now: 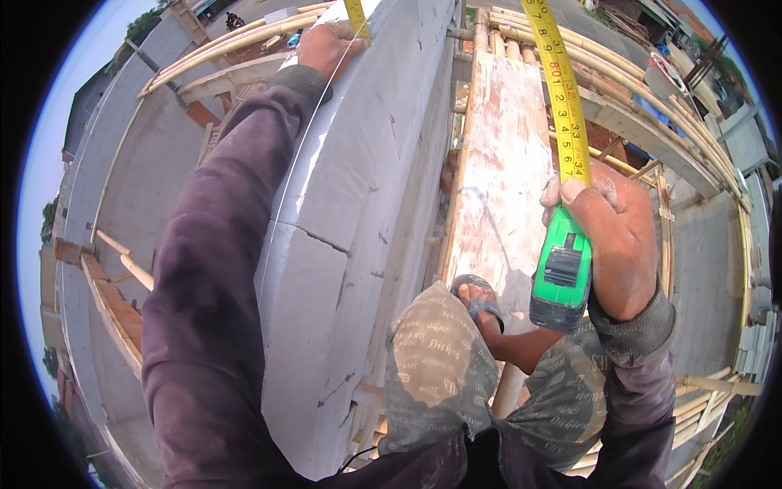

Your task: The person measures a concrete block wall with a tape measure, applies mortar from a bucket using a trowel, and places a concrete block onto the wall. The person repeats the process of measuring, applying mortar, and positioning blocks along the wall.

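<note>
Where the view spread widest, a pale grey block wall (358, 179) ran upward through the middle, its top edge catching bright sun and a dark, open joint (326, 238) showing between two blocks. Along the wall's left side lay the dark purple left sleeve (208, 285), reaching forward from the lower edge. To the right of the wall stretched a worn wooden plank (505, 138), smeared whitish, with bamboo poles (607, 69) lying beyond it. Below, patterned grey shorts (436, 367) covered the person's bent legs, and the shorter visible part of the right sleeve (639, 391) came up beside them. The right hand (619, 236) was closed around a green and black tape measure (562, 265), held above the plank, its fingers wrapped at the case and its thumb pressed to the blade near the mouth. From there the yellow blade (562, 98) rose out at the top edge; another yellow stretch (356, 18) came down beside the left hand (326, 47), which rested at the far top of the wall with its fingers curled; whether they gripped that end could not be told. A foot in a dark sandal (485, 306) stood on the plank. Thinnest of all, a white string (293, 175) crossed the left cuff and ran down along the wall's edge.
</note>
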Tool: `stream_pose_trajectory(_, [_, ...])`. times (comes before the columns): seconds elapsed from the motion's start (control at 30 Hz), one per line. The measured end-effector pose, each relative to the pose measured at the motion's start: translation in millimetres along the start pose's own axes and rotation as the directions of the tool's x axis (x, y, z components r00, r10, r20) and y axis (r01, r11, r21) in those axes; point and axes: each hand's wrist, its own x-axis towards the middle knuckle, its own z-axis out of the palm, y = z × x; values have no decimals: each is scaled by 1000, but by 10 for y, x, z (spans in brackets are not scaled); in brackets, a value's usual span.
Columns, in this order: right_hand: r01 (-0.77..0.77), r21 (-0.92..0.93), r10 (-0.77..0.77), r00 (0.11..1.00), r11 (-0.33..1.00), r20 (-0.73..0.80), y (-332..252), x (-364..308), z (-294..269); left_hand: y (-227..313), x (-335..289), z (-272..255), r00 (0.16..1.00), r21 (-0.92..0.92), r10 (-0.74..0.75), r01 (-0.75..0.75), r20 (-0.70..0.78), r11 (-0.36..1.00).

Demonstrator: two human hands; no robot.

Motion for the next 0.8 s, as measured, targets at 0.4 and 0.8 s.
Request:
stream_pose_trajectory(0.4, [48,-167,-43,998,985,38,-116,-189,-44,-99,39,73,1000,28,-8,9,-8,1000])
stream_pose_trajectory(0.8, [95,-247,-107,994,964,-37,-260,-601,-148,-41,72,81,996,58,-92,92,-13,994])
